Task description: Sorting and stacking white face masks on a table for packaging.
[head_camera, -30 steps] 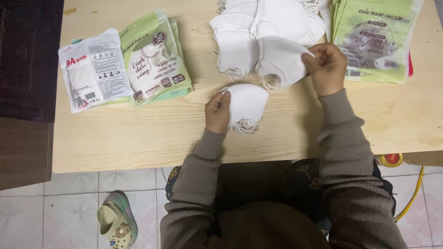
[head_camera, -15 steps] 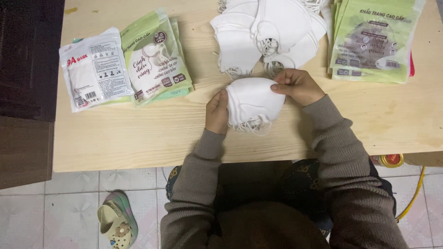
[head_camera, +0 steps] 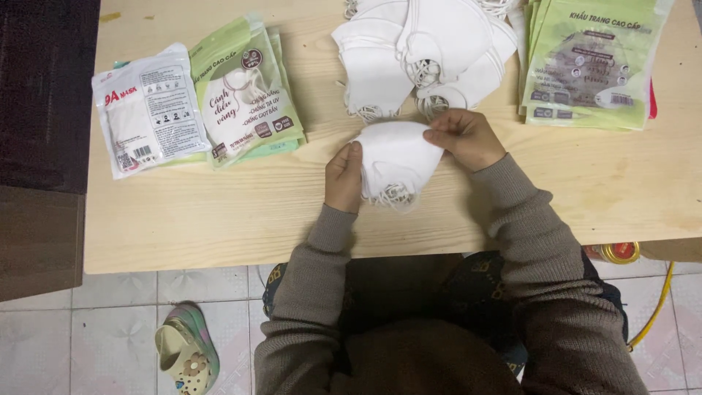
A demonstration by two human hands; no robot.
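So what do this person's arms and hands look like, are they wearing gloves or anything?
No gloves: both the left hand and the right hand are bare, with no rings or watch that I can see. Both arms are covered to the wrist by the long sleeves of a plain grey-brown knitted sweater, with ribbed cuffs. The fingers are uncovered too.
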